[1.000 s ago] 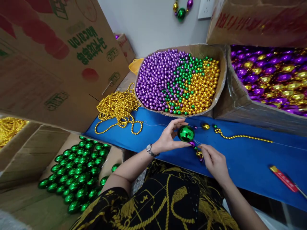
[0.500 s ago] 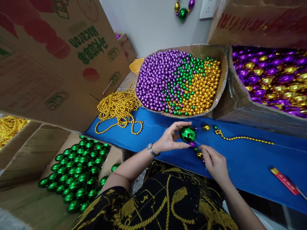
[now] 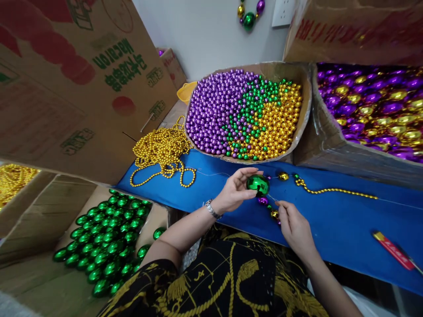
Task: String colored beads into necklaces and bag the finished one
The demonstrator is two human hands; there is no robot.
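A large shiny green bead sits between the thumb and fingers of my left hand, just above the blue table covering. To its right, my right hand is closed in a pinch on a thin pale string that runs to the green bead. Below the bead hangs a short row of purple, green and gold beads, its lower end near my right fingers. Beyond lies a gold bead on the string, followed by a thin gold bead chain.
A cardboard tray of small purple, green and gold beads stands behind my hands. A box of larger beads is at right. Gold bead chains lie at left, above a box of green beads. A red cutter lies at right.
My left thumb has moved up from the purple bead below onto the green bead. My right hand stays in nearly the same place, still pinching the string.
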